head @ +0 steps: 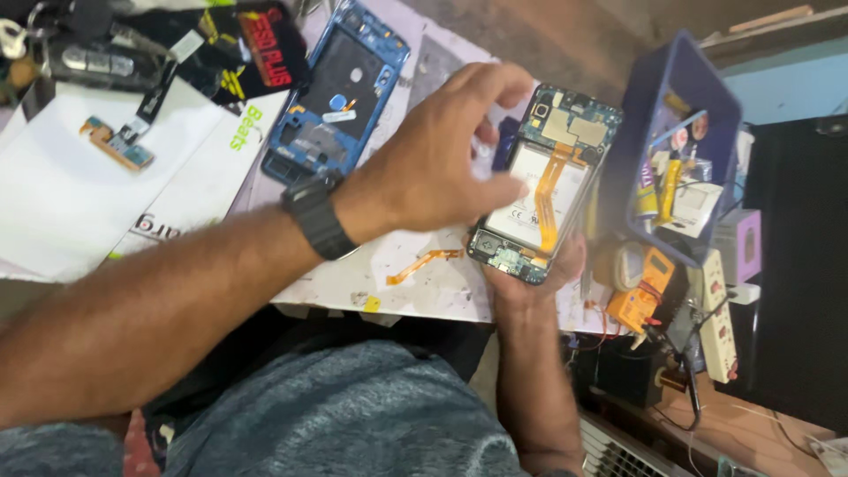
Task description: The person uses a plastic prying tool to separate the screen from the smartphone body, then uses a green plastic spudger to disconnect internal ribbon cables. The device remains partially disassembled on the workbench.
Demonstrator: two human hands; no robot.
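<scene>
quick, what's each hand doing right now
Left hand: fingers curled, touching the opened phone with exposed battery and orange ribbon cable.
Right hand: holding that phone from underneath.

A phone repair workbench — multimeter (638, 291), blue parts bin (698, 97), loose phone frame (340, 88).

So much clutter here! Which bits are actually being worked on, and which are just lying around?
In use:
opened phone with white battery and orange ribbon cable
left hand
right hand

Lying about:
blue phone frame
loose orange ribbon cable
blue plastic bin
orange multimeter
</scene>
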